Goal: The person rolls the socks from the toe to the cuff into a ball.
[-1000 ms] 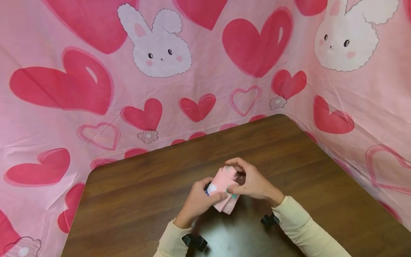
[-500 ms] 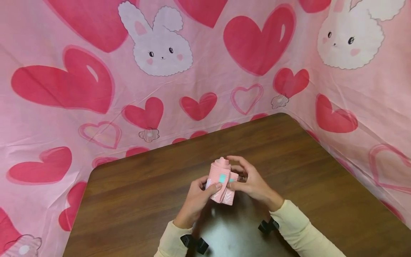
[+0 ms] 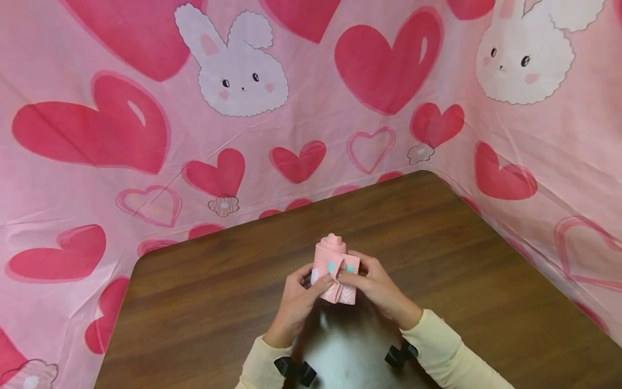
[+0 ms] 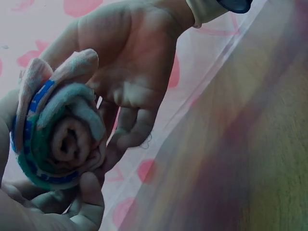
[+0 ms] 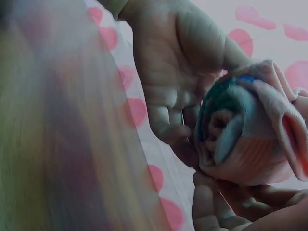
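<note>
A pink rolled pair of socks (image 3: 330, 255) with teal squares and white zigzags stands upright between both hands in the head view. My left hand (image 3: 297, 302) grips its left side, thumb on the front. My right hand (image 3: 381, 289) holds the right side, its thumb pressing at the edge of a folded-over flap (image 3: 350, 263). The left wrist view shows the end of the roll (image 4: 70, 139), its coiled layers pink, green, grey and blue. In the right wrist view, the pink cuff folds stand loose on the outer side of the roll (image 5: 255, 149). Fingers behind the roll are partly hidden.
The hands are over a dark brown wooden table (image 3: 218, 297) with rounded corners. A pink cloth (image 3: 311, 119) printed with hearts and rabbits hangs behind and to the right. Black wrist cameras (image 3: 295, 371) sit at both sleeves.
The socks have been turned more upright and shifted slightly away from the person. The right hand has closed in, its thumb now farther across the front of the roll.
</note>
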`<state>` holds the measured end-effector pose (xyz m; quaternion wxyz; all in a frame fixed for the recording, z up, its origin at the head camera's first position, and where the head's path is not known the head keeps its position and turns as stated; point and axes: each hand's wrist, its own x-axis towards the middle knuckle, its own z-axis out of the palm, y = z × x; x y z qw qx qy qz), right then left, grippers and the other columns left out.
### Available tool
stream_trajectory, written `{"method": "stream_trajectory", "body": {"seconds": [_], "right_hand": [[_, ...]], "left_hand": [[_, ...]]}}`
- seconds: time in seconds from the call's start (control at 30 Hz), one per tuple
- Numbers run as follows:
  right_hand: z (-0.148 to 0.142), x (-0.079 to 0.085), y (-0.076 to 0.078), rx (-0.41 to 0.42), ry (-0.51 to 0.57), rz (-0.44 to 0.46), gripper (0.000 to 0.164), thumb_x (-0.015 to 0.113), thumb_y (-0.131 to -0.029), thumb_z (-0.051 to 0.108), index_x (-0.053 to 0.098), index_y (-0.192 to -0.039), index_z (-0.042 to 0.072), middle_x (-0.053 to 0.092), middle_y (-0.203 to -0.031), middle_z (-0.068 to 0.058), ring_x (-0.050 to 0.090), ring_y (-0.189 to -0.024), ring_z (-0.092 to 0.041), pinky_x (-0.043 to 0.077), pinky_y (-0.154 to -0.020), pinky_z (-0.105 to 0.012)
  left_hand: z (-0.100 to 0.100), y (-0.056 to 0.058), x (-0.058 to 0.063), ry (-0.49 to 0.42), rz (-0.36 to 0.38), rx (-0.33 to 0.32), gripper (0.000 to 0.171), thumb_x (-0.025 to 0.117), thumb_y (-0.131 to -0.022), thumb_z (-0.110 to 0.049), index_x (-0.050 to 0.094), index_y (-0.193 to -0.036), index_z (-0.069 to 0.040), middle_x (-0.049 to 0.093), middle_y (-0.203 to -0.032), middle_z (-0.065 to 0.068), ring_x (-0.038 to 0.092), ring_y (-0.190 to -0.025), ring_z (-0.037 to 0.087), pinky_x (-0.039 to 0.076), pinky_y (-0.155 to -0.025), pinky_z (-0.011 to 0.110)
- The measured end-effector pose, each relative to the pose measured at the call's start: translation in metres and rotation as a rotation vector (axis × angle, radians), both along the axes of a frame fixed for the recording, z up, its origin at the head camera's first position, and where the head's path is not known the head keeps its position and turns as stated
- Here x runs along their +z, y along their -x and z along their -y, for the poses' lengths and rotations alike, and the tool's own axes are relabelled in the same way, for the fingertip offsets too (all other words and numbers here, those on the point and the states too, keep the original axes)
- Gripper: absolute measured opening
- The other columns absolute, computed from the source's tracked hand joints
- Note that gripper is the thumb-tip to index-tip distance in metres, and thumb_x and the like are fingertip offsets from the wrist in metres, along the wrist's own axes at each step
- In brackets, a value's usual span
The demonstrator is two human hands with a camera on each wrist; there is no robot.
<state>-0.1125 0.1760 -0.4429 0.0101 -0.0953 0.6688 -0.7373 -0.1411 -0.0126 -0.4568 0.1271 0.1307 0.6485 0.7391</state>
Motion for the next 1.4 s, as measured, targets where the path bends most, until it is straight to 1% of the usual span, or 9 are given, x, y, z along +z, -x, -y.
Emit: {"method": "stream_trajectory", "body": {"seconds": [0.2,0.33,0.57,0.67,0.77,0.9,1.1,1.27,1.4], "right_hand": [[0.004,0.001,0.000,0.066,0.065,0.039,0.048,0.071,-0.091,0.011,0.055,-0.132,-0.008,0.064,-0.116,-0.013,0.063,-0.098,-0.023,0.054,-0.081,-0.033],[0.006,0.001,0.000,0.041,0.076,0.037,0.048,0.072,-0.089,0.008,0.056,-0.131,-0.009,0.064,-0.114,-0.015,0.062,-0.097,-0.024,0.055,-0.079,-0.033],[0.016,-0.002,0.001,-0.155,0.004,-0.014,0.039,0.070,-0.081,-0.002,0.064,-0.120,-0.007,0.068,-0.100,-0.015,0.065,-0.081,-0.021,0.056,-0.069,-0.032],[0.020,-0.003,0.002,-0.261,-0.103,-0.064,0.041,0.074,-0.079,-0.001,0.066,-0.119,-0.003,0.069,-0.095,-0.013,0.064,-0.078,-0.020,0.056,-0.066,-0.031],[0.020,-0.004,0.002,-0.368,-0.228,-0.109,0.043,0.080,-0.077,0.006,0.067,-0.118,0.000,0.070,-0.094,-0.010,0.063,-0.077,-0.019,0.054,-0.066,-0.030],[0.018,-0.004,0.002,-0.459,-0.365,-0.169,0.046,0.085,-0.076,0.013,0.068,-0.118,0.002,0.070,-0.093,-0.007,0.064,-0.077,-0.023,0.052,-0.066,-0.031],[0.017,-0.008,0.005,-0.548,-0.462,-0.273,0.054,0.088,-0.068,0.017,0.068,-0.116,0.004,0.071,-0.094,-0.005,0.062,-0.076,-0.018,0.052,-0.064,-0.033],[0.016,-0.010,0.006,-0.582,-0.494,-0.354,0.060,0.089,-0.064,0.020,0.067,-0.117,0.002,0.069,-0.101,-0.006,0.063,-0.081,-0.017,0.054,-0.068,-0.037],[0.015,-0.011,0.008,-0.615,-0.539,-0.427,0.063,0.088,-0.062,0.022,0.067,-0.117,0.001,0.068,-0.101,-0.006,0.062,-0.083,-0.017,0.054,-0.069,-0.039]], "left_hand": [[0.000,-0.002,-0.004,-0.070,-0.046,0.057,0.050,0.081,-0.086,-0.018,0.060,-0.124,0.008,0.066,-0.104,0.013,0.061,-0.088,0.021,0.054,-0.072,0.028],[0.001,-0.002,-0.004,-0.086,-0.058,0.063,0.058,0.084,-0.084,-0.022,0.057,-0.127,0.006,0.068,-0.108,0.017,0.064,-0.092,0.022,0.056,-0.075,0.031],[-0.001,-0.005,0.001,-0.025,-0.148,0.015,0.075,0.083,-0.083,-0.036,0.047,-0.138,-0.001,0.066,-0.119,0.018,0.065,-0.098,0.025,0.056,-0.077,0.032],[-0.003,-0.009,0.006,0.078,-0.249,0.060,0.092,0.085,-0.077,-0.047,0.038,-0.145,-0.007,0.062,-0.126,0.012,0.058,-0.106,0.024,0.054,-0.078,0.033],[-0.004,-0.013,0.012,0.208,-0.382,0.171,0.099,0.088,-0.072,-0.050,0.035,-0.149,-0.017,0.058,-0.130,0.004,0.050,-0.113,0.021,0.052,-0.079,0.039],[-0.007,-0.016,0.020,0.292,-0.575,0.322,0.078,0.091,-0.073,-0.037,0.051,-0.139,-0.024,0.063,-0.119,-0.003,0.049,-0.106,0.021,0.050,-0.074,0.044],[-0.010,-0.018,0.024,0.298,-0.783,0.400,0.027,0.084,-0.082,-0.018,0.076,-0.108,-0.018,0.069,-0.096,-0.005,0.053,-0.083,0.019,0.044,-0.061,0.035],[-0.015,-0.020,0.023,0.284,-0.766,0.459,0.008,0.075,-0.091,-0.011,0.080,-0.098,-0.014,0.069,-0.086,-0.004,0.050,-0.064,0.013,0.042,-0.054,0.027],[-0.019,-0.022,0.022,0.193,-0.642,0.436,0.006,0.072,-0.094,-0.011,0.077,-0.097,-0.012,0.065,-0.077,-0.001,0.043,-0.051,0.010,0.035,-0.043,0.023]]}}
